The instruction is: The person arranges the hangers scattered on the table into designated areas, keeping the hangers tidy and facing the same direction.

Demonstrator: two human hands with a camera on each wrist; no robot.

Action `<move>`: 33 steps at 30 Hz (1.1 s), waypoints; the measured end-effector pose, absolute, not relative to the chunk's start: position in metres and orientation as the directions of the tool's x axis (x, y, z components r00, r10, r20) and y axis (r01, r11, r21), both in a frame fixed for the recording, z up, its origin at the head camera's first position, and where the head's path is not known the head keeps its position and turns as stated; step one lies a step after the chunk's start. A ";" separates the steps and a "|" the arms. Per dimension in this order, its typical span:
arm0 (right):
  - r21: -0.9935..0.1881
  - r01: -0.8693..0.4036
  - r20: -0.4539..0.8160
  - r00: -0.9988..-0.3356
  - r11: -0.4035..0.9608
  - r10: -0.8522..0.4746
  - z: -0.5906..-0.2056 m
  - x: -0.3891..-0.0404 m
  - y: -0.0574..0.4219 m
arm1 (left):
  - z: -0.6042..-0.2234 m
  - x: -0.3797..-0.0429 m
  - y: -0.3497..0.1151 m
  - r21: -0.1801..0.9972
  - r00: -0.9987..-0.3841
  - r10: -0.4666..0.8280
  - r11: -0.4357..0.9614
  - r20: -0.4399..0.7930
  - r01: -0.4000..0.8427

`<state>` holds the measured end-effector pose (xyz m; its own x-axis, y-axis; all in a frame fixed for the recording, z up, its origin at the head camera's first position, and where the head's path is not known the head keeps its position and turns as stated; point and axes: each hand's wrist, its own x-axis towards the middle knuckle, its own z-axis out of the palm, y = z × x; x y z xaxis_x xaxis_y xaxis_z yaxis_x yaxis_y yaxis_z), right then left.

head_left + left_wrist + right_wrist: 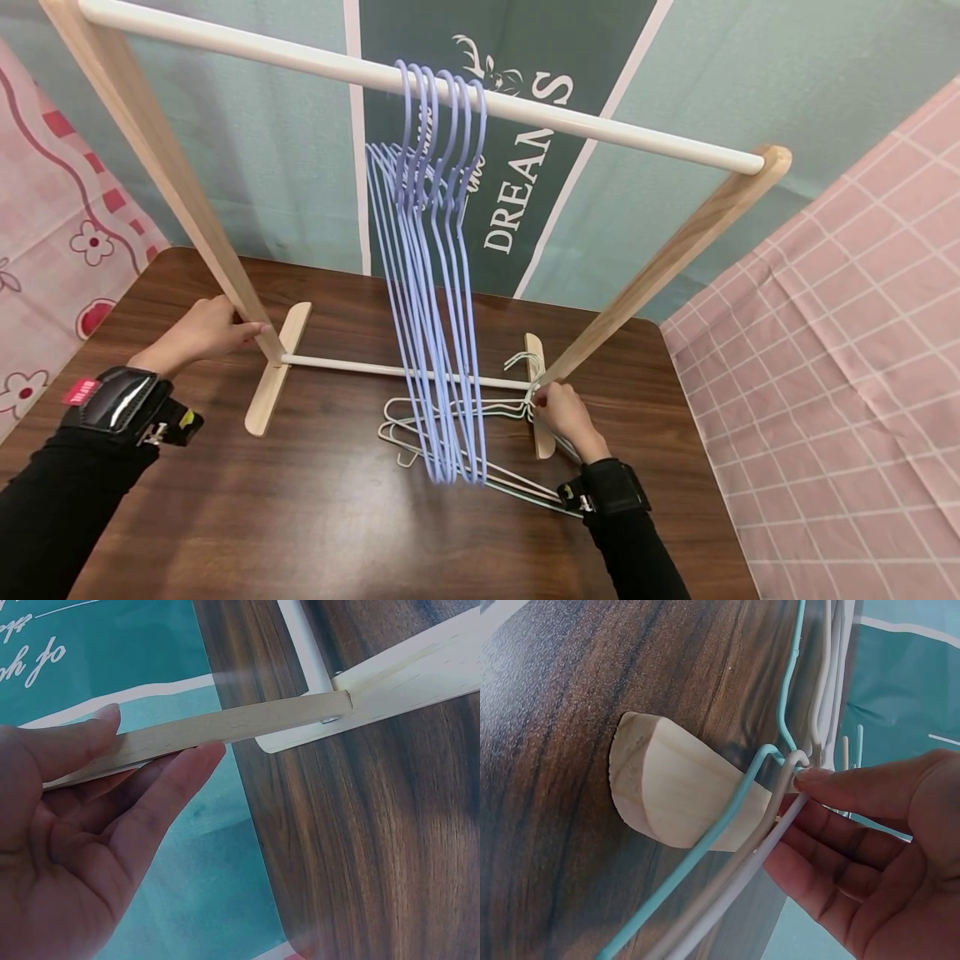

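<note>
A wooden garment rack has a white top bar (300,57) and a white lower rod (352,366). My left hand (198,333) grips its left post (232,722) low down, thumb on one side and fingers on the other. At the right foot (682,776), my right hand (567,415) pinches several thin wire hangers by their necks, among them a teal hanger (727,814) and a beige hanger (769,814). Their hooks (517,359) point up beside the right post (652,262). Several periwinkle hangers (455,308) hang in a bunch from the middle of the top bar.
The rack stands on a dark wooden table (315,517). A green and teal cloth with lettering (517,167) hangs behind it. Pink patterned cloths hang at the left (52,208) and right (847,333).
</note>
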<state>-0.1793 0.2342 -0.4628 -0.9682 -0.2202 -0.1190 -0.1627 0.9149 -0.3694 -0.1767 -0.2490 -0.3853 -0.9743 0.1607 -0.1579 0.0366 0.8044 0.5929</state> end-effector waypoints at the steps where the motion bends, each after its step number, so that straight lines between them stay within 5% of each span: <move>1: -0.370 -0.163 -0.119 -0.968 0.915 -0.221 -0.462 -0.179 0.234 | -0.385 -0.177 -0.249 0.592 -0.975 0.160 0.805 -0.157 0.037; 33: -0.338 -0.205 -0.095 -0.963 0.918 -0.251 -0.454 -0.180 0.234 | -0.383 -0.175 -0.248 0.582 -0.973 0.160 0.812 -0.165 0.035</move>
<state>-0.1801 0.2342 -0.4541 -0.9634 -0.2505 -0.0954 -0.2053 0.9183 -0.3384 -0.1746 -0.2477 -0.3834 -0.9732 0.1603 -0.1647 0.0353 0.8124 0.5820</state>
